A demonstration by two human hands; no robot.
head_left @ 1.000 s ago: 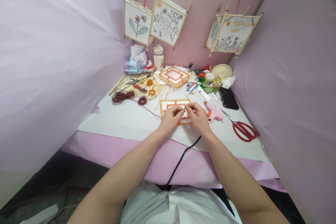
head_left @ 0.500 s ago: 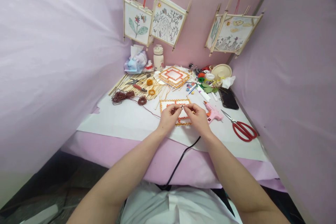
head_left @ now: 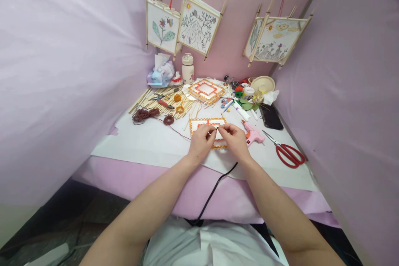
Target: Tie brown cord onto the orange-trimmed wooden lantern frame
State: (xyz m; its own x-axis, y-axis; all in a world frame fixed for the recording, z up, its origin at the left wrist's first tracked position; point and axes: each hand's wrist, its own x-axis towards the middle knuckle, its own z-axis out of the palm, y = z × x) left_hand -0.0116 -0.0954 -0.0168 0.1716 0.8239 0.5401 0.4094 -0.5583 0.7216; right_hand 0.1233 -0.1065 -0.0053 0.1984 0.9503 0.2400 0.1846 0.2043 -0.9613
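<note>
Head view: found the left hand (head_left: 200,141) and right hand (head_left: 236,139) pinched at the fingertips, apparently clamped on the brown cord (head_left: 168,119) just over the white panel (head_left: 201,122) on the table (head_left: 134,143); could not make out the exact lie between the tips. Judged the cord light, soft and limp, best taken close to the end, and the panel thin and easily bent, best steadied by the orange edges. Noted the pink glue gun (head_left: 254,134) right beside the right hand, red scissors (head_left: 281,146) farther out, and a black cable (head_left: 215,190) near the right wrist, a likely snag.
</note>
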